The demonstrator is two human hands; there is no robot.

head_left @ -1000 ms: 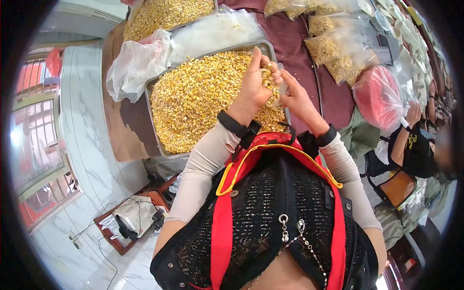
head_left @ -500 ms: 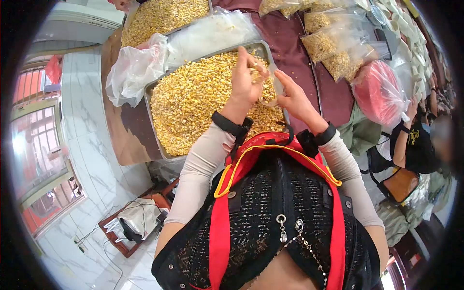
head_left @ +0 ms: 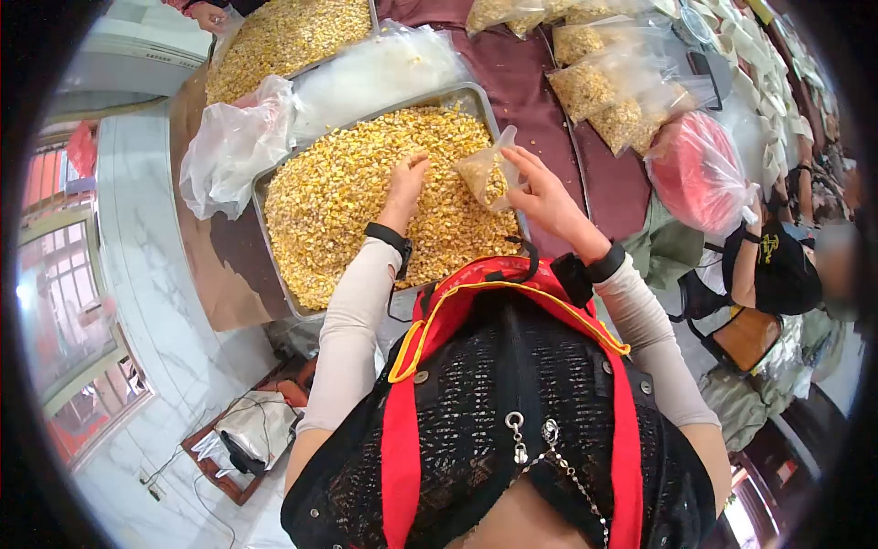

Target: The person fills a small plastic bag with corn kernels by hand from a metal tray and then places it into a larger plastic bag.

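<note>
A metal tray (head_left: pixel 494 114) is heaped with loose yellow kernels (head_left: pixel 329 206). My left hand (head_left: pixel 402 189) is at the heap's middle, its fingers curled together at the surface; whatever they may hold is hidden. To the right, my right hand (head_left: pixel 547 197) grips the edge of a clear plastic bag (head_left: pixel 483 177) partly filled with kernels. The bag rests over the right part of the tray, its top edge pointing away from me.
Flat clear bags (head_left: pixel 380 80) lie beyond the tray, beside a crumpled white bag (head_left: pixel 233 146). Several filled bags (head_left: pixel 585 90) and a pink bundle (head_left: pixel 695 169) are at right. Another person's hand (head_left: pixel 206 14) is by a second tray (head_left: pixel 373 18); a person (head_left: pixel 777 270) is at far right.
My left hand has moved left and down, away from the bag, onto the kernels. My right hand still has the bag, now more fully visible. The whole view has shifted slightly.
</note>
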